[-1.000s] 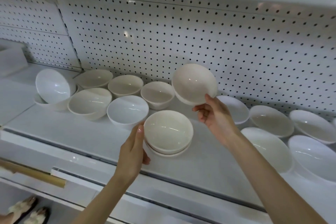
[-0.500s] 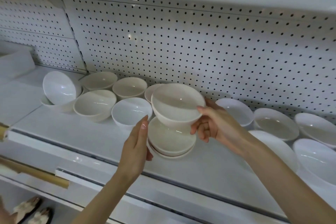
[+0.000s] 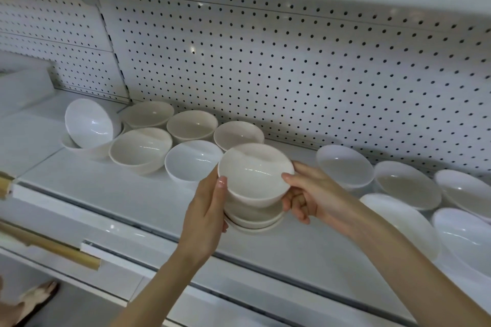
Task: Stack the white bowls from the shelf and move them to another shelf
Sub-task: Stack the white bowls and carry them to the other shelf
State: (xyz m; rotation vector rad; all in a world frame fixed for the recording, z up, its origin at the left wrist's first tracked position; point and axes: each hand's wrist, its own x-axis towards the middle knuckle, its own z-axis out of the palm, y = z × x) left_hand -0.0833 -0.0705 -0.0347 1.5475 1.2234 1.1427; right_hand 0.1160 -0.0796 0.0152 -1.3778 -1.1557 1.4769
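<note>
One top bowl (image 3: pixel 255 172), mouth-up over the stack (image 3: pixel 253 220) — right hand (image 3: pixel 316 194) pinching its rim, left hand (image 3: pixel 207 210) flat alongside.

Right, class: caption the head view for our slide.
Right hand holds a bowl over the stack on the shelf, left hand alongside.

Pegboard (image 3: pixel 292 74) behind, wooden bar (image 3: pixel 53 248) and sandalled foot (image 3: pixel 38 297) lower left.
</note>
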